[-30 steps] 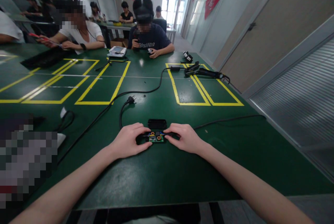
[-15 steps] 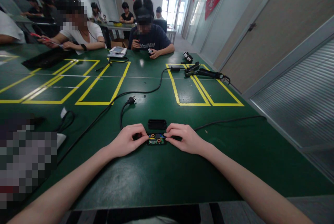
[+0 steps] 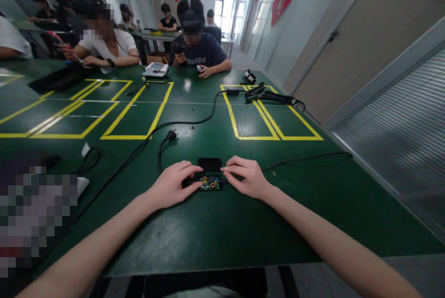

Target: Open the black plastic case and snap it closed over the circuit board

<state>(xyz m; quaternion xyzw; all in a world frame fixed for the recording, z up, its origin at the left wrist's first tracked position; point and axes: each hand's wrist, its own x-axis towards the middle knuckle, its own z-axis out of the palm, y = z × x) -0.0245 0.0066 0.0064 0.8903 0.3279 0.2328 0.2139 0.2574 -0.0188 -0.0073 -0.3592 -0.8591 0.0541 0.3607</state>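
Note:
A green circuit board [image 3: 209, 184] with copper-wound ring coils lies in a small black open case half in front of me. The matching black case cover [image 3: 209, 164] sits just behind it, hollow side showing. My left hand [image 3: 175, 183] is at the left end, its index fingertip by the cover's near corner and its thumb at the board's edge, the two spread apart. At the other end, my right hand [image 3: 247, 178] has its index fingertip at the cover's right corner and its thumb a little lower, with a small gap between them. Black cords run out from under both hands.
A power plug [image 3: 171, 135] stands behind my left hand, and a long black cord [image 3: 139, 146] crosses the green table [image 3: 208, 237]. A black hair-iron-like tool [image 3: 274, 97] lies at the back right. Two people sit across the table; a blurred object [image 3: 38, 214] is at left.
Both hands have shifted from the ends of the board up toward the cover. My left index finger and thumb have spread, and the plug has slid slightly left.

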